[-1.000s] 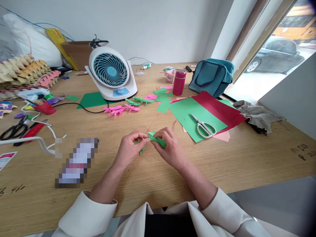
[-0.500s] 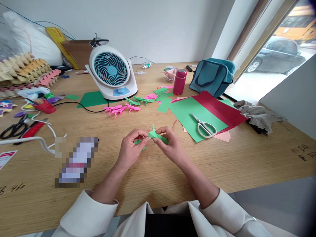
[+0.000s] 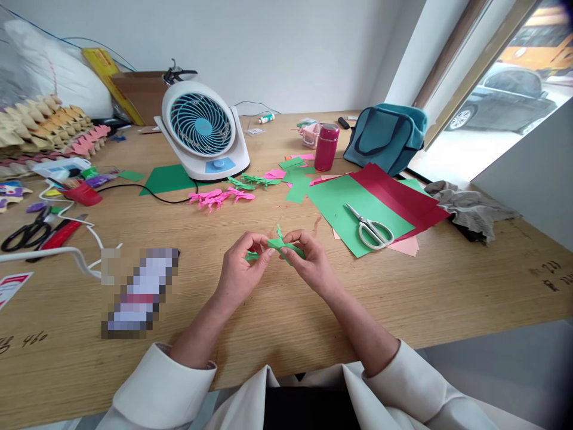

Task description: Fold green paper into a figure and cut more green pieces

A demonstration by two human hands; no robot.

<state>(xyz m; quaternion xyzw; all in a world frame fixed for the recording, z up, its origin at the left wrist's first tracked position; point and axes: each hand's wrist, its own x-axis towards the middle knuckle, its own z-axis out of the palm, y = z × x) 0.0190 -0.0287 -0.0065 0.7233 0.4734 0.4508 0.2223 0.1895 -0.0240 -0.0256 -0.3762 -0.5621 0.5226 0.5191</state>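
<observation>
Left hand [image 3: 244,263] and right hand [image 3: 313,263] both pinching a folded green paper piece [image 3: 276,243], held between them above the wooden surface [image 3: 282,322]. Pink paper figures [image 3: 215,199] lie beyond; to the right, scissors [image 3: 363,223] on a green sheet [image 3: 333,200].

The surface [image 3: 425,298] lies open at near right; scissors [image 3: 363,221] obstruct ahead-right, the fan [image 3: 201,128] ahead-left, the phone [image 3: 142,292] left.

The folded paper [image 3: 276,243] is green, the flask [image 3: 326,149] magenta, the bag [image 3: 388,146] teal, the tabletop [image 3: 425,292] wood-grained.
</observation>
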